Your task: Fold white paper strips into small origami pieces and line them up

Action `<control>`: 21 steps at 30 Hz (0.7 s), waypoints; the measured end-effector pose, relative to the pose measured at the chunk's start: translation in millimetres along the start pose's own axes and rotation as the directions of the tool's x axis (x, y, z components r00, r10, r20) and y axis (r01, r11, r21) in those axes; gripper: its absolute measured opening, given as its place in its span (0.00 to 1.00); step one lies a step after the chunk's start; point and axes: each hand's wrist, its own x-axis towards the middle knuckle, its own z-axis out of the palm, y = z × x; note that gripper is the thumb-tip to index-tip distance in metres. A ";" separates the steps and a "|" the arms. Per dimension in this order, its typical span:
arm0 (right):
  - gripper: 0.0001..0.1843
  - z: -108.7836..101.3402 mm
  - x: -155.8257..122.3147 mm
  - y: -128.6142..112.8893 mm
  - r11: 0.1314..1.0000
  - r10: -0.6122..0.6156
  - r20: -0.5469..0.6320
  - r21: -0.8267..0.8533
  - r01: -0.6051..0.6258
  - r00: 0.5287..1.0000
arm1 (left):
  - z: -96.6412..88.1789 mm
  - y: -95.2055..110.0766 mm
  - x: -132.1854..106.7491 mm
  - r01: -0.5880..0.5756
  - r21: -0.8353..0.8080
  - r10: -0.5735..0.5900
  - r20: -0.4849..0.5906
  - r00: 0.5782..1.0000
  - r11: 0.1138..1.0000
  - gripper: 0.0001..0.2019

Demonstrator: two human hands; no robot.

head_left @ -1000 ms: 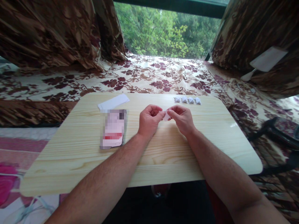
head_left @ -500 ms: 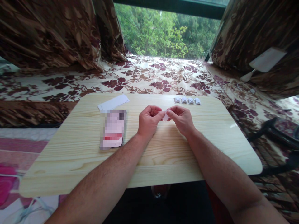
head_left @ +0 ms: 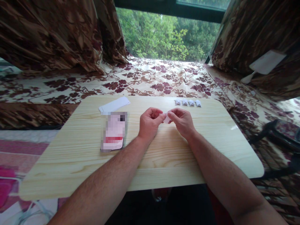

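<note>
A small folded piece of white paper point(head_left: 167, 119) is pinched between my two hands above the middle of the table. My left hand point(head_left: 151, 121) grips its left side with thumb and fingers. On its right side, my right hand point(head_left: 182, 120) holds it the same way, the thumb lying over the paper. Part of the paper is hidden by my fingertips, so its exact folds cannot be made out. Beyond my right hand, several small folded white paper pieces point(head_left: 185, 102) with raised points stand in a row near the table's far edge.
White paper strips point(head_left: 114, 105) lie at the back left of the wood-grain table point(head_left: 168, 162). A phone point(head_left: 114, 131), partly blurred out, lies left of my hands. A white lamp-like panel point(head_left: 267, 62) stands at the right, and a dark chair point(head_left: 278, 137) is beside the table.
Both hands stay at the same place with the white paper held between them. The fingers and paper have shifted only slightly; the whole view has moved a little downward in the picture.
</note>
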 end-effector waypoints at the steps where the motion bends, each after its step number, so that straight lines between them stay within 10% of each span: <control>1: 0.15 0.2 -0.1 0.0 1.000 -0.001 -0.002 0.000 0.001 1.000 | -0.2 -0.4 0.0 -0.008 0.010 0.008 0.000 1.000 1.000 0.14; 21: 0.14 3.6 -0.6 1.4 0.999 -0.019 -0.043 -0.040 0.018 0.999 | -0.2 -0.1 0.4 -0.051 0.090 0.052 -0.015 0.999 0.995 0.14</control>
